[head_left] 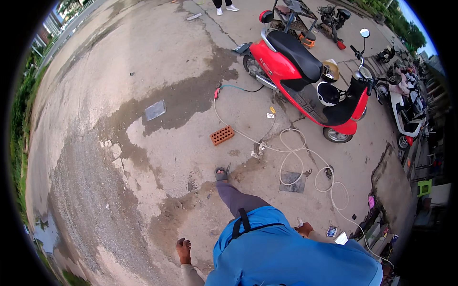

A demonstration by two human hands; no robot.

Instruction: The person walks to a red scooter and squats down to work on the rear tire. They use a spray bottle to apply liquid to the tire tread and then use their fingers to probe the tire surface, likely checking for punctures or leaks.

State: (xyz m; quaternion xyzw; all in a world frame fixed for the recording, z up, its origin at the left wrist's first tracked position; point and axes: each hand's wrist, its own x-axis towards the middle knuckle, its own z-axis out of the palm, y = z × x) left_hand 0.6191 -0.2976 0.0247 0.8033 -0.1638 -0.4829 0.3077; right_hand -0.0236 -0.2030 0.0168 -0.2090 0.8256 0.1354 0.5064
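My left hand [183, 249] hangs at the bottom centre-left beside my blue top [291, 252], its fingers loosely bent and apart, with nothing visible in it. My right hand [303, 229] is at my right side, closed round a small pale object [300, 222] too small to make out. Ahead, a perforated orange brick [222, 135] lies on the concrete near my sandalled foot [221, 173]. A pale hose [248, 139] with a red fitting [217, 94] loops across the ground below a red scooter [276, 64], which carries a white-and-black helmet [328, 95] on its footboard.
A person's legs [224, 7] stand at the top. A metal trolley [293, 16], a dark motorbike [329, 24] and parked scooters [403, 107] line the back and right. A grey plate [155, 110], a dark square [292, 187] and a green stool [424, 187] are also in view.
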